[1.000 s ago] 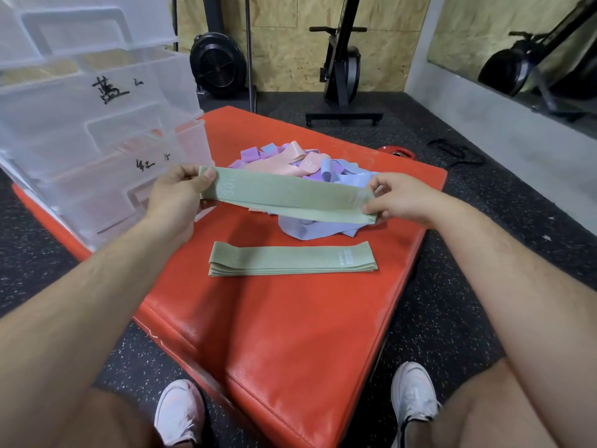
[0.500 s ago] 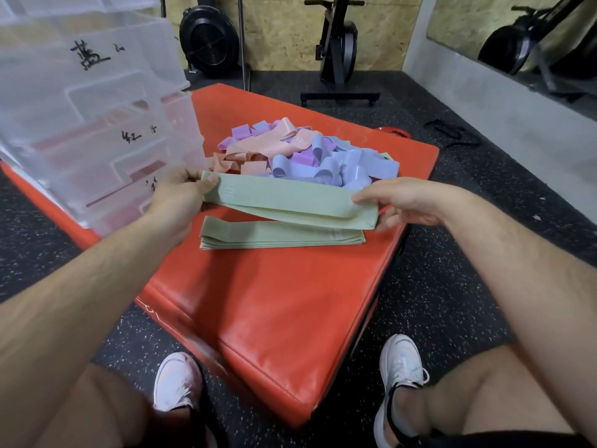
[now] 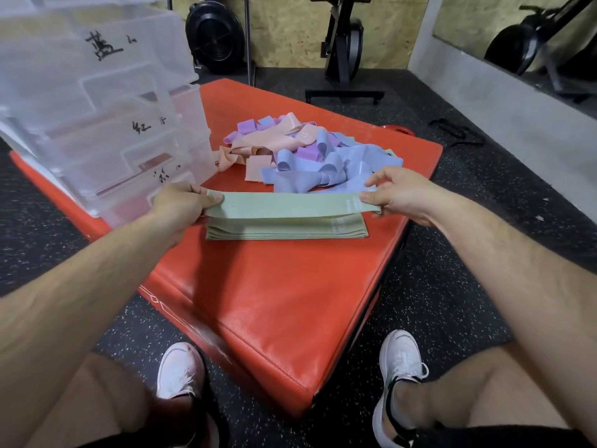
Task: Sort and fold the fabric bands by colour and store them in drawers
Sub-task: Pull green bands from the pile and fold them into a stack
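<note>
Green band [image 3: 290, 205] is held flat between both hands. Left hand [image 3: 181, 205] pinches its left end and right hand [image 3: 400, 192] pinches the right end, fingers [image 3: 368, 198] closed on the fabric. Long axis runs left-right, parallel to the green stack [image 3: 284, 232] on the red pad [image 3: 274, 302]. The stack is directly below, almost touching. Next move is probably straight down. Right end overhangs slightly.
</note>
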